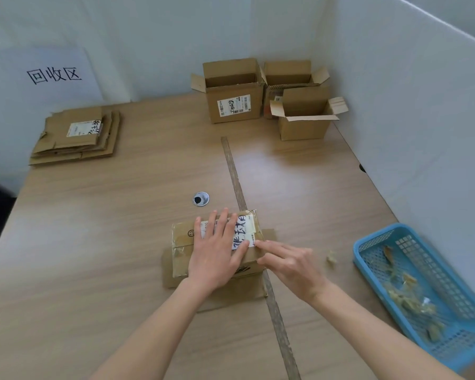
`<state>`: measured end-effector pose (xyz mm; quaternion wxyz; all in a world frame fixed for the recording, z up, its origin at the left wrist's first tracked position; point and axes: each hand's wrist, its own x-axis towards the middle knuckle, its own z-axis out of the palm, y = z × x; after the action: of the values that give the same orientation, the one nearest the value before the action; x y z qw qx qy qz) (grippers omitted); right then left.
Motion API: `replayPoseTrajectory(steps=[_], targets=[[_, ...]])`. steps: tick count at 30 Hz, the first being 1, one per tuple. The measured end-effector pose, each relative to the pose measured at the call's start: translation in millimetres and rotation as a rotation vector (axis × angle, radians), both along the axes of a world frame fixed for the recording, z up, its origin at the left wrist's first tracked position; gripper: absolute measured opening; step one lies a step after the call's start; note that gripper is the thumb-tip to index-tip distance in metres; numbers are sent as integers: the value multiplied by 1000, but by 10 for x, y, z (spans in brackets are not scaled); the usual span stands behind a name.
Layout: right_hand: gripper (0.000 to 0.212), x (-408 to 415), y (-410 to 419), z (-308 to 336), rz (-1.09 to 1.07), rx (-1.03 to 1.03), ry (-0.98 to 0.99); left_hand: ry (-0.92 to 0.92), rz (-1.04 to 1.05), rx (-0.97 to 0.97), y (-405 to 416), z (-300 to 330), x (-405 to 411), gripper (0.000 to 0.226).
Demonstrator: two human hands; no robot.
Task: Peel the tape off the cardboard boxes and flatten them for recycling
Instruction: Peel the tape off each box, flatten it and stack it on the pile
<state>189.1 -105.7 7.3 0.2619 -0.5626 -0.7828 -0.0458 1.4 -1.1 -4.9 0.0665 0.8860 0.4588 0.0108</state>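
The small cardboard box [181, 242] in front of the person is brown, with glossy clear tape over its top and a white shipping label [240, 229] with thick black handwriting. Its lower flaps lie spread flat on the table under it. The left hand [217, 250] lies flat on top of the box, fingers straight and a little spread, and presses it down; it covers a part of the label. The right hand [288, 263] comes from the right side, and its forefinger touches the near right edge of the box top, at the corner of the label and close to the left thumb. The other fingers are loosely bent; I cannot tell if they pinch any tape.

The wooden table [107, 229] has a pale grain, a dark strip [235, 174] running along its middle and a round metal cable hole [200, 199] just behind the box. At the right, near the right forearm, stands a blue plastic basket [368, 259] with a mesh bottom, holding crumpled yellowish tape scraps [403, 294]; one small scrap [331, 258] lies on the table between the basket and the box. At the far right three open boxes [232, 105] stand close together. At the far left is a pile of flattened boxes [77, 135], below a white paper sign [54, 75] with black characters. White panels [409, 119] close the table at the back and the right.
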Motion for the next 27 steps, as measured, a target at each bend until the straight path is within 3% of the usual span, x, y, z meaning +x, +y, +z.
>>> replayPoseTrajectory(steps=[6,19,25,27], targets=[[30,-27,-26,42,-30,-53,-51,-4,-2,1,-12,11,-4,77],[16,87,96,195,162,-230,-108,-17,-26,3,14,-14,-36,77],[5,179,91,178,177,-307,-4,-16,-44,-8,2,-13,-35,77],[16,179,28,175,150,-292,12,-13,-39,-9,-1,-20,-27,78]])
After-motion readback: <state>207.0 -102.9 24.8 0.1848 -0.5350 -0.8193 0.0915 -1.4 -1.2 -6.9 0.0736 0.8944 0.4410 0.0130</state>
